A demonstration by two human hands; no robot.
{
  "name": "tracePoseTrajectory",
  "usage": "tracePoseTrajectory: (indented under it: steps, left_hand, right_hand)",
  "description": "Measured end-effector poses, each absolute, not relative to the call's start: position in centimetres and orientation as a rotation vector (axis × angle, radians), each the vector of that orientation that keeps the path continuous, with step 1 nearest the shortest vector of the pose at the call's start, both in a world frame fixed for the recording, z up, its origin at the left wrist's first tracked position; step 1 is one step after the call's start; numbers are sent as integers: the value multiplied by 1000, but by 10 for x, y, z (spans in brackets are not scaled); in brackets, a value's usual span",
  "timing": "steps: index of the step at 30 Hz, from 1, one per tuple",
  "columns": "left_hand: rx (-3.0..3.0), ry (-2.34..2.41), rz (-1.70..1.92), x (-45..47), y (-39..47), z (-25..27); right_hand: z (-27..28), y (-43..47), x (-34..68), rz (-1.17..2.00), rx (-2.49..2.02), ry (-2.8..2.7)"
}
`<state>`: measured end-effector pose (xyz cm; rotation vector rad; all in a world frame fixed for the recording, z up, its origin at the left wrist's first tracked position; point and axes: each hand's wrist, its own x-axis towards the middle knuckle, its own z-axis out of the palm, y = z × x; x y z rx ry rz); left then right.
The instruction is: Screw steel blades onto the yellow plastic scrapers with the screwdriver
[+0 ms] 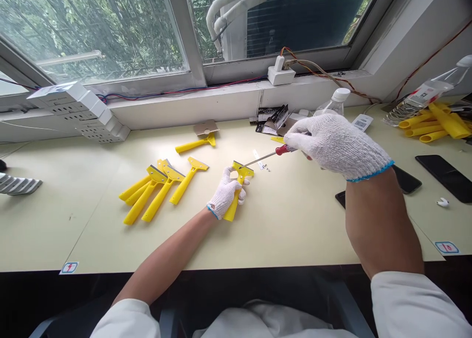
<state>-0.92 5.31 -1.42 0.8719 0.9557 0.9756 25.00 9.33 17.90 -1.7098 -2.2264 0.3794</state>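
In a white knit glove, my left hand [224,194] is closed around a yellow scraper [232,208], its wide head tilted up and away from me. My gloved right hand [330,144] grips a screwdriver [280,150] by its red handle. The thin shaft slants down to the left, and its tip is at the scraper's head; whether it sits in a screw is too small to tell. Small screws [267,168] lie beside a thin blade [257,157] just past the scraper. Several more yellow scrapers [162,181] rest to the left, and another scraper [195,145] lies farther back.
Dark small boxes [275,119] and a plastic bottle [334,102] stand along the back. At right are phones [446,177], an earbud [442,202], yellow handles [435,122] and a second bottle [431,90]. Stacked white boxes [79,112] lean by the window at left.
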Motion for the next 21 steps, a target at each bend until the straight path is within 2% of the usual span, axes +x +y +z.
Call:
tracePoseTrajectory:
  steps: [7, 13, 21]
  left_hand:
    - [955, 1076, 1071, -10, 57, -12]
    - [1056, 1117, 1102, -12, 59, -9]
    - [1263, 1282, 1149, -26, 63, -6]
  right_hand:
    - [174, 98, 257, 364, -1770, -2366]
    - [137, 108, 261, 381, -1568, -2761]
    - [103, 131, 255, 469, -1582, -2777]
